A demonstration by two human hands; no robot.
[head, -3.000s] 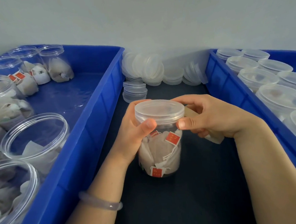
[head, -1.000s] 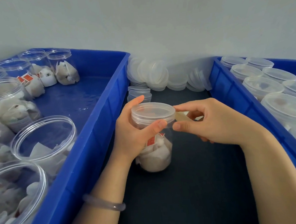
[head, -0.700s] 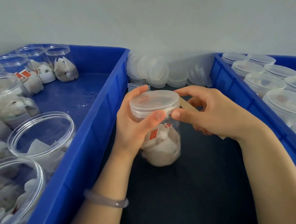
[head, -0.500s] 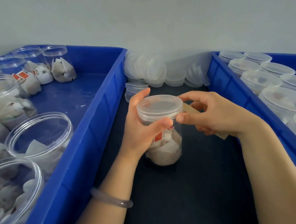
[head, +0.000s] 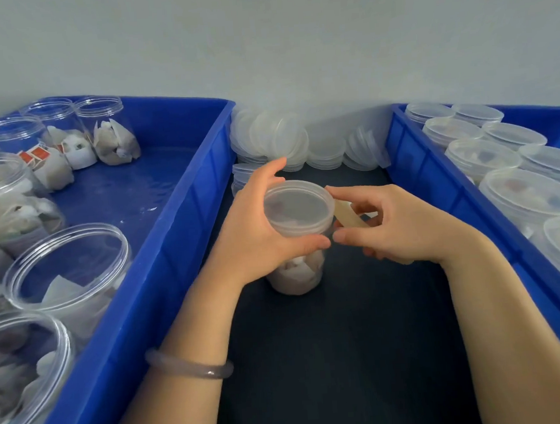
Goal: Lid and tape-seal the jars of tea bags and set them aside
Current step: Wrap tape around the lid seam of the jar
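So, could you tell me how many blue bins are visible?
2: the left bin holds open jars; the right bin holds lidded jars. Others may sit out of frame.

Dark tabletop (head: 346, 355), left blue bin (head: 176, 251), right blue bin (head: 434, 176), loose lids (head: 327, 146), lidded jar (head: 298, 210).

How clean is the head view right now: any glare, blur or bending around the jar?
Head view: light soft and even, no hard shadows; wet-looking sheen on the left bin floor; wide-angle lens bows the bin rims; on the jar the lid is cloudy, so contents blur; tape in the right hand is slightly soft.
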